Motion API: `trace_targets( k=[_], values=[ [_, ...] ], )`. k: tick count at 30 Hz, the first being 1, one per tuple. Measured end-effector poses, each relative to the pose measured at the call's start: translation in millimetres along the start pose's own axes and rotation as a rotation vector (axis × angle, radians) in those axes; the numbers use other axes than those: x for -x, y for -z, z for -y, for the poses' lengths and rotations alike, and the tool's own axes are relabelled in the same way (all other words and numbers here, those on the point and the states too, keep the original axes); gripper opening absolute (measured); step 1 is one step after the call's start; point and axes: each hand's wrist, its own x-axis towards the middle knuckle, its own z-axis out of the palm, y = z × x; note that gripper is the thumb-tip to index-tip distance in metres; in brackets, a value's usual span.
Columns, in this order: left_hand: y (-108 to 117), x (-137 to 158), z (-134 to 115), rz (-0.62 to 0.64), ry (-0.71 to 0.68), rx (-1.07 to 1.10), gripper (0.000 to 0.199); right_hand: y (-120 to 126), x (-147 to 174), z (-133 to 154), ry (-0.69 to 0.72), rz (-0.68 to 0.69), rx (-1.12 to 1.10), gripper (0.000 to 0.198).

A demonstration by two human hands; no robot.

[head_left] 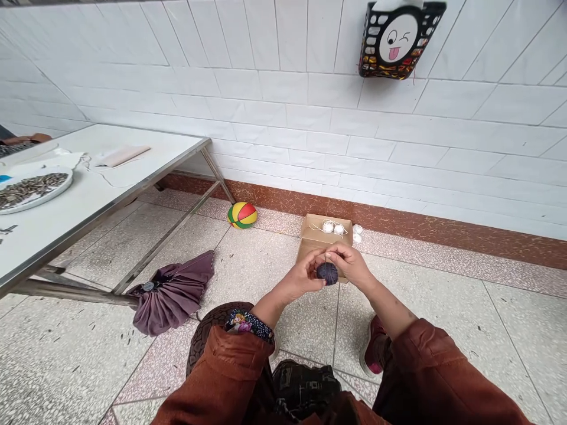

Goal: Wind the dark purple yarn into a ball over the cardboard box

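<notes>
A dark purple-grey ball of yarn (328,273) is held up in front of me, above the floor. My left hand (306,274) is wrapped around its left side, thumb below and fingers above. At the ball's top, my right hand (348,260) pinches a strand of the same yarn between thumb and fingertips. Behind the hands lies an open cardboard box (309,243), partly covered by them. White balls of string (328,226) rest in its far part, and more white balls (357,234) sit on the floor just right of it.
To the left stands a white table (106,141) with a plate of seeds (57,188) and a folded pinkish item (124,156). A folded purple umbrella (172,295) and a multicoloured ball (242,215) lie on the floor. A black basket (374,35) hangs on the tiled wall.
</notes>
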Motion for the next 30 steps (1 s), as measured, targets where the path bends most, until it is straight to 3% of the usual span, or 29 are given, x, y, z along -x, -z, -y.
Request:
trace_targets(
  k=[4,9,14,21,26,30],
  values=[
    [0.4,0.2,-4.0,-0.090,-0.035,0.238,0.065,-13.9,6.7,-16.6,-0.074,0.020,0.054,0.032],
    [5.5,-10.8,-2.7,-0.360,-0.066,0.070,0.049,-15.0,25.2,4.0,0.083,0.257,0.128,0.026],
    [-0.1,-10.1,3.5,-0.208,-0.013,-0.141,0.046,5.1,18.3,20.2,0.142,0.148,0.107,0.024],
    [-12.8,-4.7,11.1,0.061,0.038,-0.003,0.059,13.9,8.6,8.4,0.111,0.020,0.094,0.023],
    [-21.1,-3.2,10.0,0.064,0.050,0.188,0.066,11.6,5.7,-3.7,-0.073,-0.111,0.019,0.024],
    [-26.3,-1.7,0.8,0.022,0.113,0.392,0.076,7.6,6.2,-11.1,-0.145,-0.070,-0.043,0.026]
  ],
)
